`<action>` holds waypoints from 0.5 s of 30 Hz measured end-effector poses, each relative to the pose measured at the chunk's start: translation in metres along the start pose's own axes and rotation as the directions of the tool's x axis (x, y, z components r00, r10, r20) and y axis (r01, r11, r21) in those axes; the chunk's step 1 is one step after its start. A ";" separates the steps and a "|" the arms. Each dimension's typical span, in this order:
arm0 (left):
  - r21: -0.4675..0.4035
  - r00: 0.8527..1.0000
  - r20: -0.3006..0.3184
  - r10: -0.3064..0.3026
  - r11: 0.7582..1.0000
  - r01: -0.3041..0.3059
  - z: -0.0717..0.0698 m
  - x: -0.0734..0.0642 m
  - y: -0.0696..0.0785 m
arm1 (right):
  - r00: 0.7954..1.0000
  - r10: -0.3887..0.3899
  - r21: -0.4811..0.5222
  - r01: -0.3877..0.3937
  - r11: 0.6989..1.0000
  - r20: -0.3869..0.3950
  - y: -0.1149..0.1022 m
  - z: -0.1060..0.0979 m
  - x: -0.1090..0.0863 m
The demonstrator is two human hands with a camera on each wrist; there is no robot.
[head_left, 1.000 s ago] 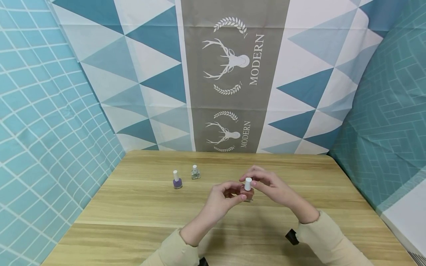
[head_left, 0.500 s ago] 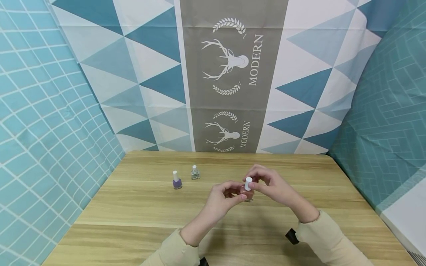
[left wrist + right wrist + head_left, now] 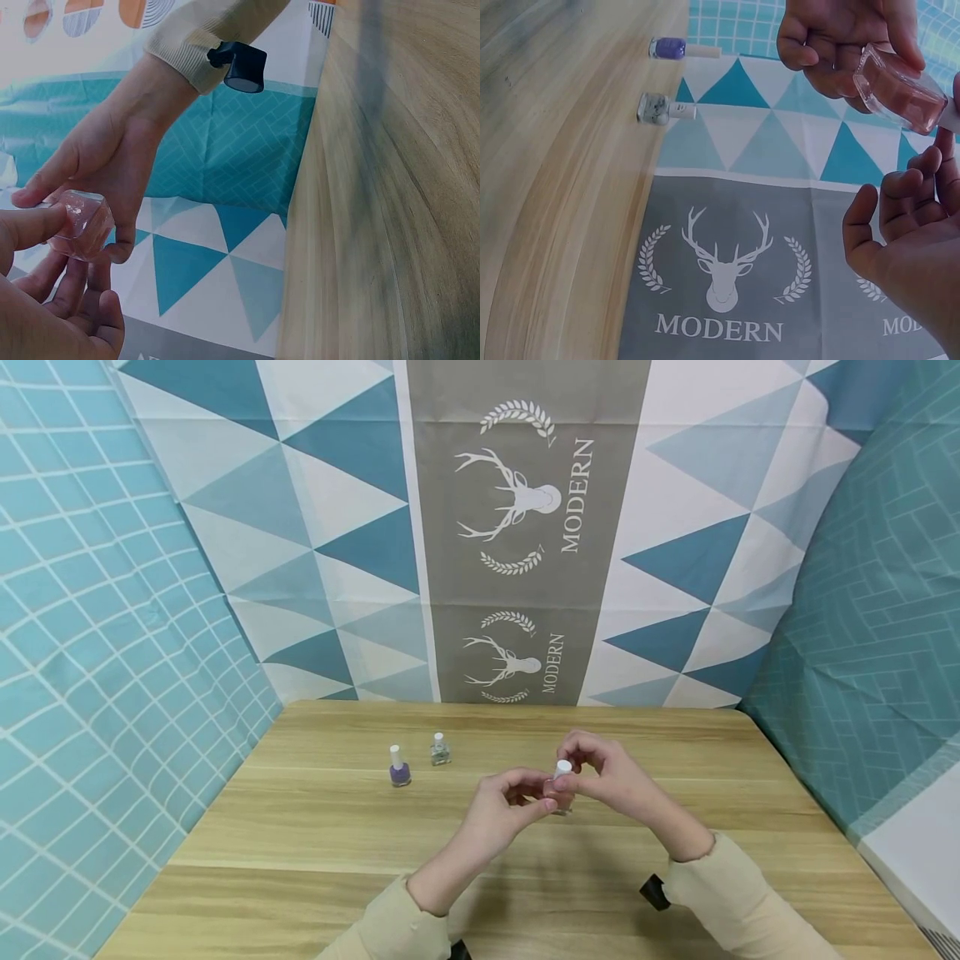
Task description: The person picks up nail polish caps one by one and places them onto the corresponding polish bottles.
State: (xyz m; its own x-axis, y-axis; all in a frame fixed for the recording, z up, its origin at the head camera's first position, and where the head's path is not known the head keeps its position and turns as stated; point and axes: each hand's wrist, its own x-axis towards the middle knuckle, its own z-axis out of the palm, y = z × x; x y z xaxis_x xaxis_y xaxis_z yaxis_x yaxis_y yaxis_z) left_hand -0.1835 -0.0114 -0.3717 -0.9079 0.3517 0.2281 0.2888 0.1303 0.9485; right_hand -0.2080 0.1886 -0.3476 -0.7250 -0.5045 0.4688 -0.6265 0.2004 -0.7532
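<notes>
A square glass nail polish bottle with pinkish polish point(image 3: 900, 90) is held up over the table, its white cap point(image 3: 562, 767) pointing upward in the head view. My left hand point(image 3: 498, 810) pinches the glass body between thumb and fingers. On the cap, my right hand point(image 3: 611, 777) has a thumb and forefinger pinched, while its other fingers curl loosely. In the left wrist view the bottle point(image 3: 82, 225) shows between both hands, its cap mostly hidden by fingers.
Toward the back left of the wooden table point(image 3: 315, 843) stand a purple nail polish bottle point(image 3: 400, 772) and, slightly farther back, a clear one with a white cap point(image 3: 440, 752). Patterned cloth point(image 3: 517, 552) hangs behind the table's far edge, with blue cloths along both sides.
My right thumb and fingers have shifted slightly to the right around the cap, turning with it. My left hand and the bottle stay nearly still; the other two bottles have not moved.
</notes>
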 end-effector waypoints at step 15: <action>-0.013 1.000 -0.014 -0.006 1.000 0.006 -0.003 -0.001 0.002 | 0.999 0.041 -0.051 -0.039 0.998 0.033 -0.002 0.001 -0.002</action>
State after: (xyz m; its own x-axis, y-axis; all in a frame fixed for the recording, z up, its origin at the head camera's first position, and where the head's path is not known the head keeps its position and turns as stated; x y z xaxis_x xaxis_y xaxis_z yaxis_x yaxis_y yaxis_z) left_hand -0.1824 -0.0146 -0.3690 -0.9137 0.3383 0.2254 0.2794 0.1198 0.9527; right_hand -0.2050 0.1884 -0.3481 -0.7402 -0.5233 0.4221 -0.6113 0.2624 -0.7467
